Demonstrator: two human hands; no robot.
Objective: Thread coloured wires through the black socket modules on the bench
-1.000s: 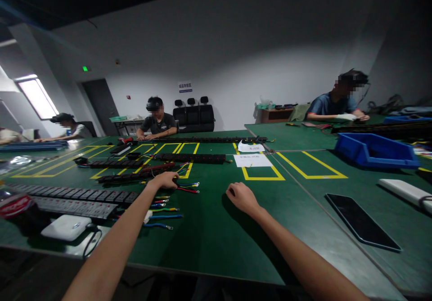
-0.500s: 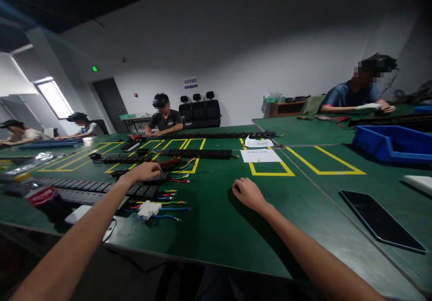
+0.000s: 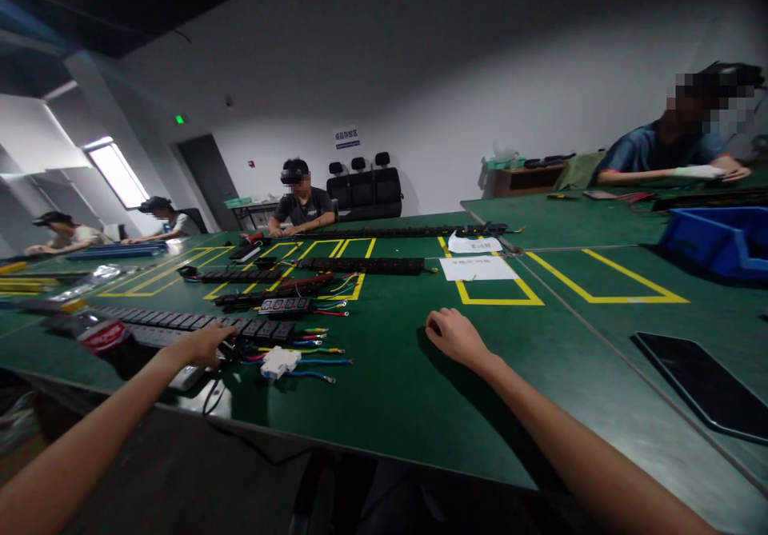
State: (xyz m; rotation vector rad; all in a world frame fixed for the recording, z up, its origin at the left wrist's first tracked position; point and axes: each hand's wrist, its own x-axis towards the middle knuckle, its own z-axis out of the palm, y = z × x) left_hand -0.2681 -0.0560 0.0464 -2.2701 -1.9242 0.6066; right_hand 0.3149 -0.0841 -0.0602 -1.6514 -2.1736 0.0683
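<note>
My left hand (image 3: 204, 346) is over the near end of a grey power strip (image 3: 150, 335), with its fingers bent down around that end; the fingertips are partly hidden. From this end thick wires run to a white connector block (image 3: 281, 362), and blue and yellow leads with ring terminals stick out beyond it. Just behind lies a black power strip (image 3: 252, 328) with a row of sockets. A shorter socket strip (image 3: 285, 305) with red and green leads lies farther back. My right hand (image 3: 457, 341) rests on the green table (image 3: 384, 391), fingers loosely curled in, holding nothing.
A cola bottle (image 3: 103, 337) stands left of my left forearm. Farther back lie black strips (image 3: 366, 265) and paper sheets (image 3: 478, 269). To the right are a phone (image 3: 702, 379) and a blue bin (image 3: 714, 243). Several co-workers sit around the tables.
My left hand has come off the short socket strip and moved nearer and left, to the grey strip's end. My right hand stays on the table. The view has shifted slightly.
</note>
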